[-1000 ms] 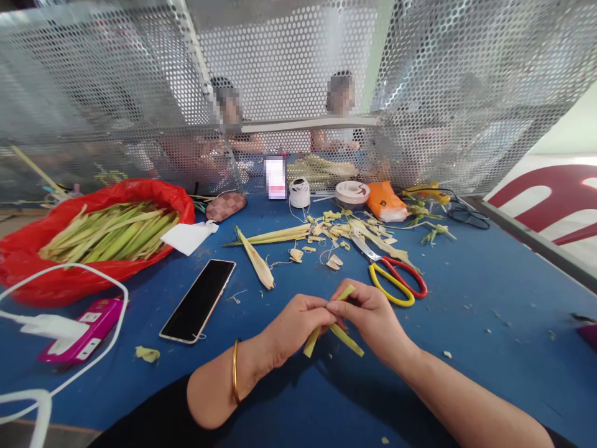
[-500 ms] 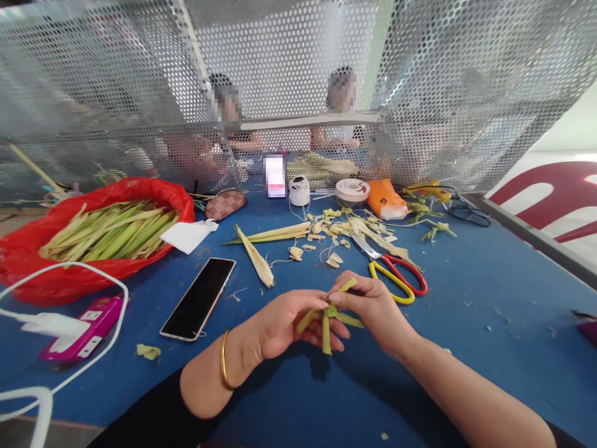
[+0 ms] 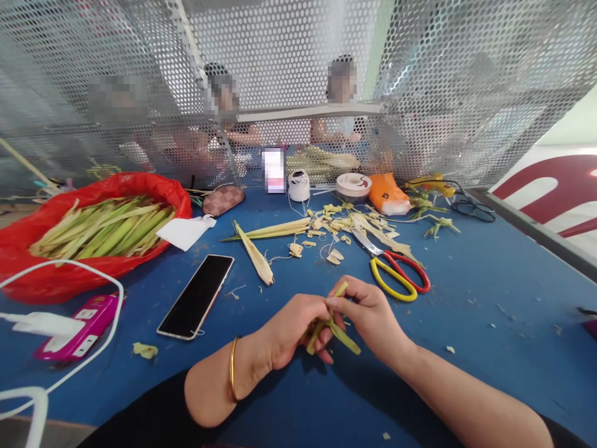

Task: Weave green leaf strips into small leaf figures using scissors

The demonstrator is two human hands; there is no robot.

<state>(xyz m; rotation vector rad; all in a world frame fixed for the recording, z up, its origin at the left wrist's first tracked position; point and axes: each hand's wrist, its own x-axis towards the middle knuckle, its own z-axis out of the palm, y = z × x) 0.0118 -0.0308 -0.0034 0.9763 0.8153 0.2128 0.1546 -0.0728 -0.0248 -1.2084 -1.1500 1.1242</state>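
Observation:
Between my two hands is a small figure of knotted green leaf strips (image 3: 344, 339), its loose ends sticking out below and above the fingers. My left hand (image 3: 298, 326) grips it from the left, thumb on top and fingers curled beneath. My right hand (image 3: 366, 311) pinches it from the right with thumb and forefinger near the upper end. The knot itself is largely covered by the fingers. Just beyond my right hand lie scissors (image 3: 401, 274) with one red and one yellow handle. Cut husk scraps (image 3: 336, 221) and a pale husk leaf (image 3: 254, 255) are spread farther back.
A red plastic bag (image 3: 172, 190) of long husk leaves stands left, near a dark phone (image 3: 196, 298) and a magenta power strip (image 3: 100, 311). Thread (image 3: 299, 185), a tape roll (image 3: 353, 185) and an orange packet (image 3: 388, 194) line the back. People sit behind a perforated metal screen (image 3: 289, 56).
The leaf figure has turned in my hands, so its strips point differently, one now slanting down to the right. My left hand has rotated slightly. The view has shifted a little.

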